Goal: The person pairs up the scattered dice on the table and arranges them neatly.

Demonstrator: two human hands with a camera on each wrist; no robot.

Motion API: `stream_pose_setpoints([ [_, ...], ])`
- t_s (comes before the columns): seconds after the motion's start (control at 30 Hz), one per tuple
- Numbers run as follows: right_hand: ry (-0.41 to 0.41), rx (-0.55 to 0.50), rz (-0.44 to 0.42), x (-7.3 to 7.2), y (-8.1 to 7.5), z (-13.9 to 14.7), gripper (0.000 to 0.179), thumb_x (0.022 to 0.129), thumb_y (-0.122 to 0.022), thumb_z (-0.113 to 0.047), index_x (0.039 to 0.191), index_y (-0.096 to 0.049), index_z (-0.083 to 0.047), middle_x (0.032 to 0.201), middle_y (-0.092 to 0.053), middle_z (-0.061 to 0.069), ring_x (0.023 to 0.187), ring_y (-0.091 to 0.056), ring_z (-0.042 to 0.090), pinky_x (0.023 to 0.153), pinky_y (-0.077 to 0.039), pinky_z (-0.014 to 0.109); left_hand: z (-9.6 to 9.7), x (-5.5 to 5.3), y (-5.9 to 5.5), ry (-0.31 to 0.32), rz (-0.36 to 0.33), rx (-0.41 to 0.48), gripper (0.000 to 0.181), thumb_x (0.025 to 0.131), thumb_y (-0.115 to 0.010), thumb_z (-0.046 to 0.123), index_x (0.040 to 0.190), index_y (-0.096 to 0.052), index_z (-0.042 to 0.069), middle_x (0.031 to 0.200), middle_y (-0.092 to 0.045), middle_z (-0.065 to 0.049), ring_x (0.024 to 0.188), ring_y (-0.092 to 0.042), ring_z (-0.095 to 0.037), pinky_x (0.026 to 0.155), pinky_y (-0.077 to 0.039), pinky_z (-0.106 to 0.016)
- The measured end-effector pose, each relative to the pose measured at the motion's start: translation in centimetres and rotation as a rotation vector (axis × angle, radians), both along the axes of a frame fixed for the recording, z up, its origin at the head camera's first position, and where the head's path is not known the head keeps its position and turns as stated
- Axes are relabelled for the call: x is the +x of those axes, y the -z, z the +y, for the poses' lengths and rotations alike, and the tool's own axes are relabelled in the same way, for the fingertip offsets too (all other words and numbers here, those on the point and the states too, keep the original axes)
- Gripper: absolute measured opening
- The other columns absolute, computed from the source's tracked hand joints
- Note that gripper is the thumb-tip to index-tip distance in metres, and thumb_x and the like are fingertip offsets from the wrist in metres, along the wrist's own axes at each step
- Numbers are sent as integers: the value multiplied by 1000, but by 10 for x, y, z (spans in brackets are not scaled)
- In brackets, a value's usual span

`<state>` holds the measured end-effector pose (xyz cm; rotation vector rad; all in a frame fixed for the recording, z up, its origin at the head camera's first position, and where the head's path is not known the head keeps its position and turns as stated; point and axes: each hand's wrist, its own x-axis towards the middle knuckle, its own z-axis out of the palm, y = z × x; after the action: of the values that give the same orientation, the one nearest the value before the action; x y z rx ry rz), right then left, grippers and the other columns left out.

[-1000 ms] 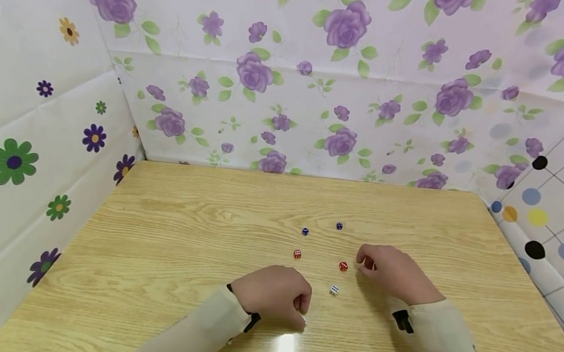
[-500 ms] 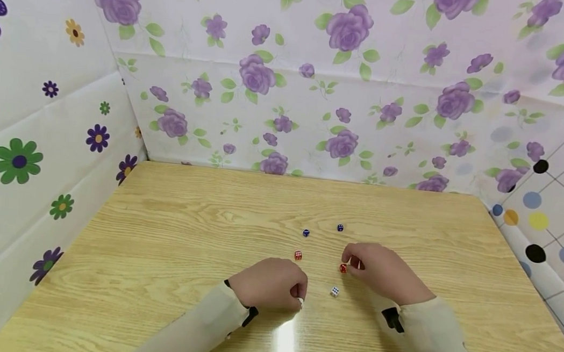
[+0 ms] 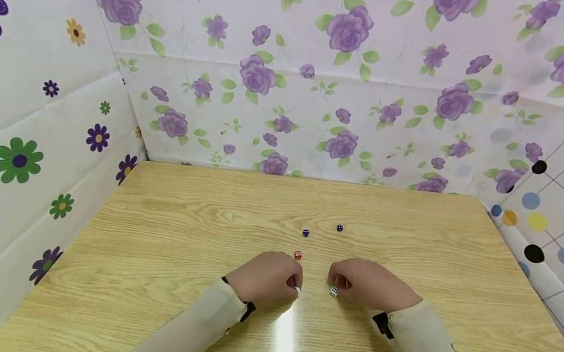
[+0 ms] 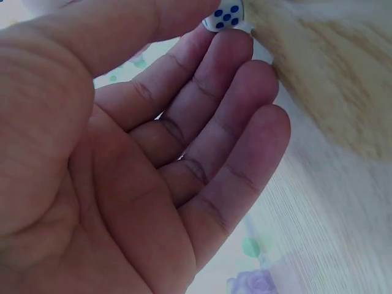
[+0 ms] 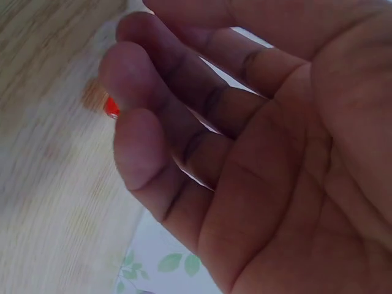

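Observation:
In the head view my left hand (image 3: 267, 278) is just over the table, pinching a white die (image 3: 296, 290) between thumb and fingertips. The left wrist view shows that white die (image 4: 224, 16) with blue pips at the fingertips. My right hand (image 3: 369, 283) has loosely curved fingers, with thumb and index finger right at a second white die (image 3: 334, 291) on the table. In the right wrist view a bit of red (image 5: 111, 108) shows past the fingertips. A red die (image 3: 297, 255) lies just beyond my left hand. The other red die is hidden behind my right hand in the head view.
Two blue dice, one to the left (image 3: 305, 233) and one to the right (image 3: 339, 228), lie farther back on the wooden table (image 3: 202, 209). Flowered sheeting (image 3: 288, 79) hangs along the table's back edge, with patterned sheets on both sides.
My right hand has moved left and nearer to me, past the red die to the white one. My left hand has shifted slightly forward and left with its white die.

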<state>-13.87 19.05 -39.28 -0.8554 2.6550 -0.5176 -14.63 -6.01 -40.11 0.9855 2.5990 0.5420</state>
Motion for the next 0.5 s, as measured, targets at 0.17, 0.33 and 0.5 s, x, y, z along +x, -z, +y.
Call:
stream_pose_setpoints([
  [0.17, -45, 4, 0, 0, 3, 1, 15, 93, -76, -9, 94, -69, -22, 78, -54, -14, 73, -48, 3, 68, -43, 26, 1, -1, -1, 4, -6, 5, 12, 89, -74, 13, 84, -72, 24, 78, -61, 19, 73, -56, 0, 72, -49, -21],
  [0.33, -57, -3, -4, -1, 3, 1, 15, 93, -76, -9, 94, -68, -22, 78, -55, -13, 73, -48, 3, 69, -44, 27, 0, -2, -2, 11, 1, 3, 12, 88, -74, 13, 83, -70, 23, 77, -60, 18, 72, -56, -1, 70, -48, -21],
  [0.5, -42, 12, 14, 0, 3, 0, 16, 93, -75, -9, 91, -66, -22, 76, -52, -12, 72, -46, 4, 68, -42, 27, 1, -3, -1, 20, -6, 1, 12, 88, -76, 14, 82, -69, 22, 76, -60, 17, 70, -55, -1, 69, -48, -22],
])
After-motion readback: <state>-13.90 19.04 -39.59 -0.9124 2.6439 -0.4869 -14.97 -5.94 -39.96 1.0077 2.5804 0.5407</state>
